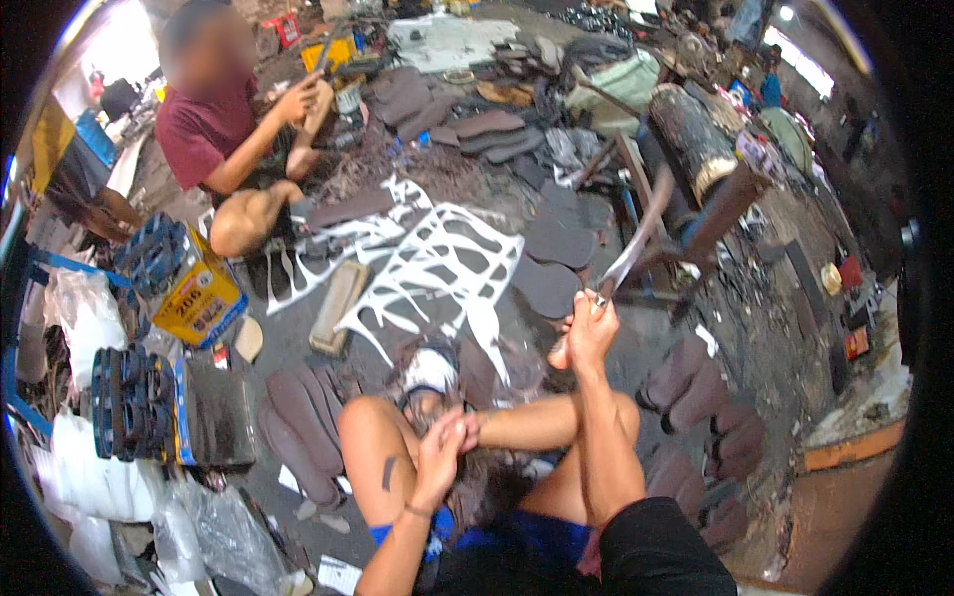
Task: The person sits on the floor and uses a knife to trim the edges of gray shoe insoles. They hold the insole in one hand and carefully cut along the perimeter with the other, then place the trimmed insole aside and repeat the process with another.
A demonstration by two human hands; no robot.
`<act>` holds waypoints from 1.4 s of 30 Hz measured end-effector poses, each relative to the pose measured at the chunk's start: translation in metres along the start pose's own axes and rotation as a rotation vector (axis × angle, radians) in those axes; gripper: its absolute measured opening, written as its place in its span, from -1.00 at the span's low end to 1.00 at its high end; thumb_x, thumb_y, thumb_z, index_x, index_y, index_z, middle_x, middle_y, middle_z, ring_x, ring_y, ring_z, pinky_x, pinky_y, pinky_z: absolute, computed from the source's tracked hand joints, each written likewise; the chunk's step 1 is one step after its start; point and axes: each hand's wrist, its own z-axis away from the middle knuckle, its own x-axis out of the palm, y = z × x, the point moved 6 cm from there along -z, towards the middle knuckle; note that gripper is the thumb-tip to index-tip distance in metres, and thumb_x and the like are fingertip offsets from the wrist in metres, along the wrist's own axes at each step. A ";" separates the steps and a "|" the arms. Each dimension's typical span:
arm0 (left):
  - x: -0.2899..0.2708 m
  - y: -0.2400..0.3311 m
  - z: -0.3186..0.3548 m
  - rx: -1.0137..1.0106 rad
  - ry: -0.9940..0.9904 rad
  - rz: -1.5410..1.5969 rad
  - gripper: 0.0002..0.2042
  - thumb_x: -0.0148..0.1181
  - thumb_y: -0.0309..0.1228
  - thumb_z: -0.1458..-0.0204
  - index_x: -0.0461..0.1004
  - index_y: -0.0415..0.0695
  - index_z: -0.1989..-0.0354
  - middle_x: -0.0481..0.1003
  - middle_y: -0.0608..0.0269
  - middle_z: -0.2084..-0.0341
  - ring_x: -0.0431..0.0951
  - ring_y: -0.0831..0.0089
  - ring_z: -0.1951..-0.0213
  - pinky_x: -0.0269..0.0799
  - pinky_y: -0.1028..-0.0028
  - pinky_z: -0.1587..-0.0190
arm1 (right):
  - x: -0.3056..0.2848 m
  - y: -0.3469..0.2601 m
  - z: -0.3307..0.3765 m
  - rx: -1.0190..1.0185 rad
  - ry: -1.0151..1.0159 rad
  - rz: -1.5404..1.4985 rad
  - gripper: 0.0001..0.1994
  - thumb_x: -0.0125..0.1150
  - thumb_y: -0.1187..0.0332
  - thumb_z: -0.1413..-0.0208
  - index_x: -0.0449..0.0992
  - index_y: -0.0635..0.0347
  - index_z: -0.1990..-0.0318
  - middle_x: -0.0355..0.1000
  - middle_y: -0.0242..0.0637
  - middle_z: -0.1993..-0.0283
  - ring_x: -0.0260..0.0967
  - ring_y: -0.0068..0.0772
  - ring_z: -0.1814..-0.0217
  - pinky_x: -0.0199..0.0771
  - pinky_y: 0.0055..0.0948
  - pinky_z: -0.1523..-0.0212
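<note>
Your left hand is clenched near your bent knee, pinching something small that I cannot make out. Your right hand, raised a little farther out, grips the handle of a long knife whose blade slants up and away. Beyond lie white cut-out sheets and dark sandal soles. At the far left, another person sits working with both hands.
</note>
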 end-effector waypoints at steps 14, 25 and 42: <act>0.018 0.056 0.070 -0.175 0.069 0.338 -0.56 0.34 -0.38 -0.09 0.39 -0.26 -0.12 0.54 0.14 0.07 0.58 0.29 0.07 0.53 0.30 -0.02 | -0.158 -0.063 0.298 0.316 -0.509 0.259 -0.59 0.18 0.29 -0.25 0.28 0.28 -0.16 0.46 -0.24 0.35 0.45 -0.41 0.41 0.49 -0.44 0.39; 0.016 0.037 0.097 -0.299 0.014 0.421 -0.60 0.23 -0.38 -0.17 0.37 -0.33 -0.11 0.54 0.07 0.08 0.60 0.26 0.09 0.58 0.25 0.01 | -0.214 -0.076 0.370 0.170 -0.721 0.747 -0.63 0.18 0.26 -0.23 0.31 0.19 -0.10 0.52 0.17 0.26 0.51 0.31 0.21 0.52 0.03 0.27; 0.009 0.028 0.117 -0.250 0.012 0.208 -0.58 0.25 -0.37 -0.15 0.37 -0.31 -0.12 0.52 0.12 0.06 0.55 0.37 0.04 0.50 0.37 -0.04 | -0.159 -0.067 0.348 0.075 -0.801 0.813 -0.73 0.06 0.26 -0.29 0.27 0.26 0.05 0.48 0.18 0.33 0.46 0.37 0.28 0.42 0.18 0.34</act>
